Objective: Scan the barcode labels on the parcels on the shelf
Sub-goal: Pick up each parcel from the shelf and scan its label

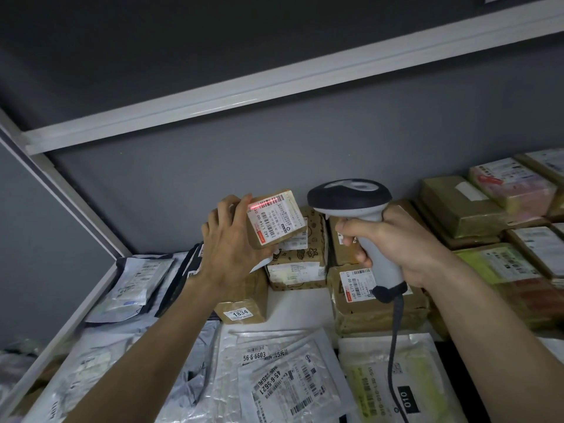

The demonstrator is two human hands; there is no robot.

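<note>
Up above the shelf (293, 306), the left grip (235, 239) clasps a box (276, 219), clear of the parcels (375, 300). Right grip (396, 242) wraps the scanner (351, 196), beside the box without touching.

At frame centre, the left hand (232, 239) holds up a small brown cardboard parcel (276, 221); the right hand (393, 242) grips a grey handheld barcode scanner (351, 198), red beam crossing the white label (273, 216).

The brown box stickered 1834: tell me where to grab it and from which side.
Judging by its pose, take the 1834 box by its two side faces, coming from the front and above. Its stickered front faces the open white shelf, the left forearm crosses its left side, and the left hand with its small box hovers above it.
</note>
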